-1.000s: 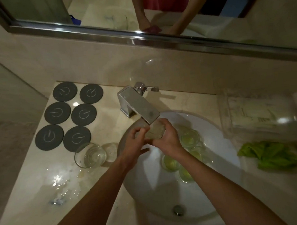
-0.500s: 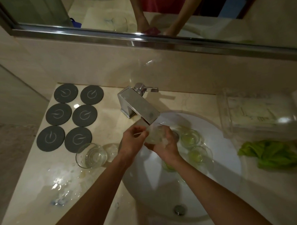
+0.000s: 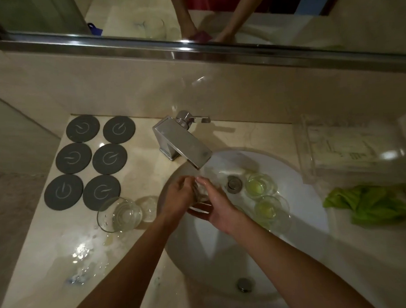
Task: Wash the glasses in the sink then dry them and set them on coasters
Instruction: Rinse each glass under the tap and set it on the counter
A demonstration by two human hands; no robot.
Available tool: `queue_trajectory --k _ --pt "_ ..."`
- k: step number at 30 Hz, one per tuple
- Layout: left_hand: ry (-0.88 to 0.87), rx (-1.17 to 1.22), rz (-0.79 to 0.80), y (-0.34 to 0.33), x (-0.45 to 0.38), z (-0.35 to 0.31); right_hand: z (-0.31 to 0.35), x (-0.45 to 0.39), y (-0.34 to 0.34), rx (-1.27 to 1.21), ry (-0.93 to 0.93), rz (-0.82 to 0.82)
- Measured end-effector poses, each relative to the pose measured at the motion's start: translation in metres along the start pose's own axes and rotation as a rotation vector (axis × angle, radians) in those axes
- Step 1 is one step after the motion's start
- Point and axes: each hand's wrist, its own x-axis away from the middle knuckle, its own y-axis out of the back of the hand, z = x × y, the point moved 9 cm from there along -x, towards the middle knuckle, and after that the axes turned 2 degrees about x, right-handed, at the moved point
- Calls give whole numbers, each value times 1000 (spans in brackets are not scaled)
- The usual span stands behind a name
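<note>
Both hands meet over the white sink basin (image 3: 299, 191), just below and in front of the square chrome faucet (image 3: 185, 145) spout. Right hand (image 3: 219, 205) cups a clear glass tumbler (image 3: 202, 192) from the near-right side, fingers curled round it; left hand (image 3: 176, 199) closes on the same glass from the left, fingertips at its rim or inside (blurred, cannot tell which). The glass looks tilted, mouth toward the left hand, long axis roughly left to right, though the outline is too smeared to be sure. My read: washing step, mid-scrub or rinse.

Relation that matters next: the washed glass (image 3: 119, 214) already stands on the wet counter (image 3: 62, 253) just left of the basin rim, so the drop zone lies to the left, on the left hand's side. Left hand is nearer to it; a handoff to that hand would be the short route. The six dark round coasters (image 3: 81, 156) sit further back-left, all bare, with one touching or just beside the standing glass.

Room: two glasses with yellow-green liquid (image 3: 260, 186) (image 3: 270, 208) sit in the basin right of the hands, near the drain (image 3: 233, 184), so rightward travel is crowded. Faucet spout overhangs closely above; lifting straight up risks a knock. The green cloth (image 3: 371, 205) for drying lies on the counter well right of the basin, on the right hand's side. Wet glass, wet counter: slip risk (grip firmly).
</note>
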Motion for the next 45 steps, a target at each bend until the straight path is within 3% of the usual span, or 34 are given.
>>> queue_trajectory --k 6,9,13,19,26,30,36,40,45 --pt "-19 -69 95 -8 3 -8 0 -2 -2 -99 -74 52" --pt "-41 -225 208 -10 -3 -3 7 -3 6 -5 -51 49" --pt "-188 -426 185 -5 -13 -6 25 -2 6 133 43 100" --pt "-218 -327 179 -7 -12 -22 39 -11 16 109 24 141" --pt "12 39 230 -13 -11 -8 44 -7 9 82 139 147" --pt "141 140 174 -14 -10 -9 51 -11 10 87 241 80" --pt "146 303 208 -19 -14 -18 68 -1 15 68 282 129" --pt "196 188 284 -21 -12 -15 72 1 25 241 309 53" --pt "-2 -28 346 -16 -12 -24 95 9 22 584 376 -11"
